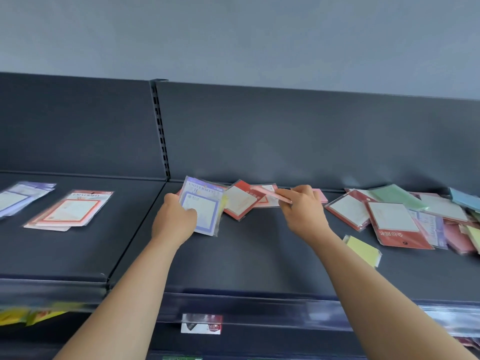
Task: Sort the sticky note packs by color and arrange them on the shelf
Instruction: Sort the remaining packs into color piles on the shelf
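On the shelf (246, 255), two sorted piles are seen at the left, a purple pile (18, 197) and an orange-bordered pile (70, 210); one purple pack (201, 206) is gripped by the left hand (174, 219); two red packs (241, 201), it seems, lie just behind; one pink pack (270, 194) is pinched by the right hand (302, 211); one yellow pack (363, 249) lies apart; a mixed heap (415, 216), too overlapped to be counted, is yet to be sorted; well under half is judged done.
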The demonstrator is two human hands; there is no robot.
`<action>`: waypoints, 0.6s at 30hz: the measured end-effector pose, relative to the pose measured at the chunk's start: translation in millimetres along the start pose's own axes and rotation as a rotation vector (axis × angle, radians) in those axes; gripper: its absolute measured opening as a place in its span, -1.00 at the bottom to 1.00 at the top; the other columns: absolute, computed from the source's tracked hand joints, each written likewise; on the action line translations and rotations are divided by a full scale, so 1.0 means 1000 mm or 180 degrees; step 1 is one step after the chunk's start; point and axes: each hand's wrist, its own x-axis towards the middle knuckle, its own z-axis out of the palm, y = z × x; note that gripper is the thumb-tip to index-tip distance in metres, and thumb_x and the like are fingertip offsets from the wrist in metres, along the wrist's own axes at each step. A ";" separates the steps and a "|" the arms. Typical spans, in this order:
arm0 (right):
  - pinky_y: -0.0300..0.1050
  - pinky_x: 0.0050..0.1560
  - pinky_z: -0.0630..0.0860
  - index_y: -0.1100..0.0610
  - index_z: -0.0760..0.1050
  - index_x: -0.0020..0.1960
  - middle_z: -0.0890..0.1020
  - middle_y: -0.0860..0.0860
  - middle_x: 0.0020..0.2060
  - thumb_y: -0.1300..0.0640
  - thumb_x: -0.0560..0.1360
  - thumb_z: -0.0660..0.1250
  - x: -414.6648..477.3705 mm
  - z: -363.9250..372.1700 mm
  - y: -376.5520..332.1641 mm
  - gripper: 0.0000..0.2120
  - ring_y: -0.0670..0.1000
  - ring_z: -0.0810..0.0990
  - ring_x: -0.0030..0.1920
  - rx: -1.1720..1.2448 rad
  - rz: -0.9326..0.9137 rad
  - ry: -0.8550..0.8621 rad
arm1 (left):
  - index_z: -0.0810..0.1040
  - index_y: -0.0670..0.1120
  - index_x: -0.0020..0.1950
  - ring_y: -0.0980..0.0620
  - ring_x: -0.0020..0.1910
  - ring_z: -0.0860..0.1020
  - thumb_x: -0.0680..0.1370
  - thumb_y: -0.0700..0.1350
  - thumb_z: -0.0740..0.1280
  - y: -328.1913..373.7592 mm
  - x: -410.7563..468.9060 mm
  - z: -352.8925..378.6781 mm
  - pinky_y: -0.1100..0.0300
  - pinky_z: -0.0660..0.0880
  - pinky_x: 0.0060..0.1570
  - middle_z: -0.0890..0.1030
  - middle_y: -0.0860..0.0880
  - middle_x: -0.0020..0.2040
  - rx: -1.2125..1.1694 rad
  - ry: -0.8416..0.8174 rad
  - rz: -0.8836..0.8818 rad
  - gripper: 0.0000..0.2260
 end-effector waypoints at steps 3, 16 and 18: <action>-0.04 -0.08 0.49 -0.02 0.51 0.28 0.42 0.07 0.10 0.17 0.61 0.14 0.003 0.000 -0.005 -0.69 0.15 0.53 -0.01 0.0137 0.0214 -0.0059 | 0.32 -0.17 0.08 -0.17 -0.15 0.49 0.53 -0.16 0.21 0.002 0.001 -0.001 0.12 0.27 -0.37 0.48 -0.13 0.01 0.0501 0.0114 -0.0019 -0.83; -0.13 -0.02 0.47 0.39 0.56 -0.10 0.51 0.14 0.09 0.25 0.47 0.33 0.015 0.012 -0.008 -0.84 0.15 0.53 0.03 0.1030 0.0536 -0.0010 | 0.49 -0.08 0.10 -0.02 -0.28 0.47 0.42 0.02 0.19 0.007 0.021 0.004 0.23 0.30 -0.44 0.57 -0.13 0.05 -0.0309 -0.0331 -0.0021 -0.68; -0.11 0.02 0.47 0.25 0.50 0.25 0.32 0.12 0.37 0.26 0.48 0.34 0.019 0.010 -0.003 -0.66 0.08 0.55 0.02 0.0988 0.0761 -0.0008 | 0.50 -0.07 0.11 -0.04 -0.26 0.49 0.40 0.07 0.19 0.015 0.025 0.006 0.22 0.32 -0.41 0.57 -0.11 0.06 -0.0310 -0.0342 0.0014 -0.63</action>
